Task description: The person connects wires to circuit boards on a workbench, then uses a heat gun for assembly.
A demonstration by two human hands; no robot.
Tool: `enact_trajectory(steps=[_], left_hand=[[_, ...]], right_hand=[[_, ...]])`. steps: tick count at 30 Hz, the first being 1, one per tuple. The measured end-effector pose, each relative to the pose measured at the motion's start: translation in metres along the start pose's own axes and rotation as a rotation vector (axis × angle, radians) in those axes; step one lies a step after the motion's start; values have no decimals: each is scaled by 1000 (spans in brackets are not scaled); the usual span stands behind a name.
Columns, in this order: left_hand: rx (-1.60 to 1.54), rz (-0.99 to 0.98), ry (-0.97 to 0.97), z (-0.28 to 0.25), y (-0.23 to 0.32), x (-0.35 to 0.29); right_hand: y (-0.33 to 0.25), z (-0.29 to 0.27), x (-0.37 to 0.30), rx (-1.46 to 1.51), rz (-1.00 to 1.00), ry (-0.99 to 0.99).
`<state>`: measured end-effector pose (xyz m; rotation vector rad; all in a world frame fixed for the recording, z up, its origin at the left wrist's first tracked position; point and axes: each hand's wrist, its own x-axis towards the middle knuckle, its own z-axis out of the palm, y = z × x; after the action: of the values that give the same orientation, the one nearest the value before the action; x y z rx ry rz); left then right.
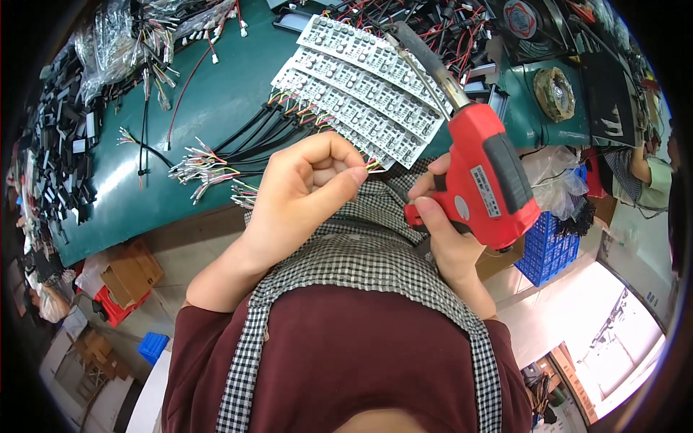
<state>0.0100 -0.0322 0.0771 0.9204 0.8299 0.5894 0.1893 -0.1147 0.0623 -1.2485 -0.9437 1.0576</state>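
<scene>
My right hand (449, 234) is wrapped round the handle of a red and black soldering gun (482, 169), whose metal tip points up and to the left over the boards. Several white circuit board strips (354, 90) lie side by side on the table, tilted down to the right. My left hand (299, 198) is closed in a pinch at their near edge. Thin coloured wires (373, 164) show right beside its fingertips, seemingly in the pinch. Black cables (253, 141) with stripped, coloured ends run from the boards' left edge across to the left.
The green table (216, 79) carries piles of black plastic parts (61, 144) at the left and tangled red and black leads at the back. A tape roll (554, 94) lies at the right. Below stand a blue crate (546, 249) and a cardboard box (133, 273).
</scene>
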Motion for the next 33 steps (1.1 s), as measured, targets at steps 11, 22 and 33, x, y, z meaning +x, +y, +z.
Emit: enact_trajectory(steps=[11,22,33], left_hand=[[1581,1298,229,-44,-23,26],[1576,1184,350,-40,-58,49],[1549,1102,348,-36,-56,44]], right_hand=[[11,-21,-17,20,43,1],[17,-44,-42,-54,181,-49],[34,-63,-50,-282,265,-183]])
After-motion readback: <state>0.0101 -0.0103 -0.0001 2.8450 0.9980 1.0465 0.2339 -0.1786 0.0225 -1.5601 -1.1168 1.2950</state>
